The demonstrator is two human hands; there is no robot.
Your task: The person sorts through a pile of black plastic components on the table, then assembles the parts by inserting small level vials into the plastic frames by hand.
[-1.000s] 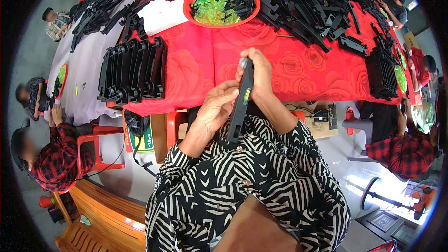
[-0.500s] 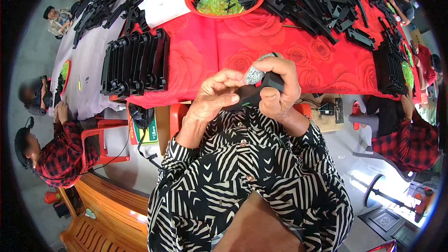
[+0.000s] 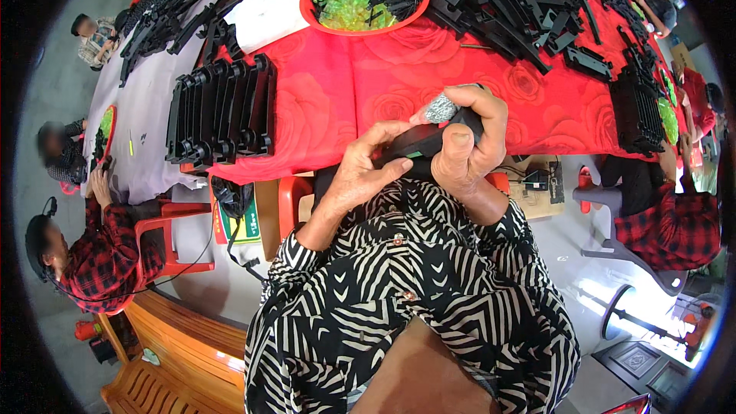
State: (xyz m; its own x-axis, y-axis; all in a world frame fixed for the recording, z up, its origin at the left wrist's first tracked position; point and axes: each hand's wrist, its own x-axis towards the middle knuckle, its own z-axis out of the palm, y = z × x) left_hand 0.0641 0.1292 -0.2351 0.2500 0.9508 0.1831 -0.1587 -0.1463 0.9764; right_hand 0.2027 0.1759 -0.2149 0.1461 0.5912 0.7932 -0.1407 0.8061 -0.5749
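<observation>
The black plastic part [image 3: 418, 142], upright a second ago, has been turned flat and is now grasped by both hands, left hand [image 3: 360, 172] and right hand [image 3: 468, 146], just before the red bench [image 3: 337, 100] edge, suggesting fitting work underway.

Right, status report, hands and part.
Both hands closed on black plastic part: left hand underneath, right hand gripping the top. Held above red table edge. Nothing in the way.
</observation>
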